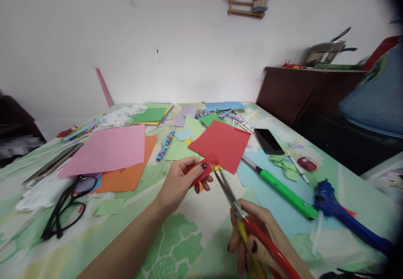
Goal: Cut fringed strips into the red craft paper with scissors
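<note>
My left hand (185,176) pinches a small piece of red paper (203,169) between thumb and fingers, over the middle of the table. Thin slits seem to run along the paper's right edge. In my right hand (256,232) is a pair of scissors (233,201) with red and yellow handles, fingers wrapped round them. The blades point up and left, slightly parted, their tips at the slit edge of the paper. Just behind lies a larger red sheet (223,142) on the table.
A green utility knife (283,193), a blue glue gun (346,218) and a phone (268,141) lie to the right. Pink paper (110,151), orange paper (132,178) and black glasses (61,211) lie left. White yarn (121,116) and green paper (151,115) sit farther back.
</note>
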Action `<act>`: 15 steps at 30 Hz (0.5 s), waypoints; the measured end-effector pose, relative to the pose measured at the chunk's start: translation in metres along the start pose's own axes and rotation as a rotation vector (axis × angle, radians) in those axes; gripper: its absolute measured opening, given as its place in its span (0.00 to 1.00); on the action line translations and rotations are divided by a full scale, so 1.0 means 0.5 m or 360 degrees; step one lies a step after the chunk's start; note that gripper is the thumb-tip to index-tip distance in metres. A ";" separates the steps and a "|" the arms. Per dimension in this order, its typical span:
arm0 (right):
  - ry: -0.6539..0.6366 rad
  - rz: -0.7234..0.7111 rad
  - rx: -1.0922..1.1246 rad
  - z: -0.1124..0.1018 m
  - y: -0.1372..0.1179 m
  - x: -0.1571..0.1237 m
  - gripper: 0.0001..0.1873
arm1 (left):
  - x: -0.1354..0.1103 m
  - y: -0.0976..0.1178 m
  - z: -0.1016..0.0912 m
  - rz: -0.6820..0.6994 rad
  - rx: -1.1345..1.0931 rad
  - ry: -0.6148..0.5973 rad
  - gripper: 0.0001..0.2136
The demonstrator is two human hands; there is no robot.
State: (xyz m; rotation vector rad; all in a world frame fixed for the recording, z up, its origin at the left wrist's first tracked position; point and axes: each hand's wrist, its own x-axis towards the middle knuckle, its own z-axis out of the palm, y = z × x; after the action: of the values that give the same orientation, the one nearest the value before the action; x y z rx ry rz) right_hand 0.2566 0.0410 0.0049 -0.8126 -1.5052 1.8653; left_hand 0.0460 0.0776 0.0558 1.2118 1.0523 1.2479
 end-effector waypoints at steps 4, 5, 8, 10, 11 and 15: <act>0.0175 -0.0017 0.0007 0.018 0.010 -0.022 0.33 | -0.003 0.002 0.005 0.0003 -0.0005 0.0005 0.09; 0.0192 -0.0049 0.0004 0.022 0.009 -0.024 0.33 | -0.004 0.003 0.006 0.0006 -0.0017 0.0024 0.09; 0.0175 -0.0116 0.0003 0.030 0.001 -0.021 0.30 | -0.004 0.003 0.006 0.0021 -0.0048 0.0068 0.08; 0.0169 -0.0098 0.0000 0.032 -0.003 -0.017 0.30 | -0.004 0.003 0.005 0.0018 -0.0050 0.0086 0.07; 0.0175 -0.0087 -0.0002 0.033 -0.004 -0.015 0.30 | -0.004 0.002 0.005 0.0011 -0.0049 0.0083 0.07; 0.0209 -0.0135 -0.0006 0.036 0.002 -0.015 0.30 | -0.007 -0.003 0.006 -0.0005 -0.0109 0.0012 0.05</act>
State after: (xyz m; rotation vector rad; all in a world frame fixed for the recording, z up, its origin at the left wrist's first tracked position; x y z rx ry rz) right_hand 0.2475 0.0239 0.0077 -0.8430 -1.4400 1.7142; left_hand 0.0487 0.0740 0.0545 1.1532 1.0086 1.2769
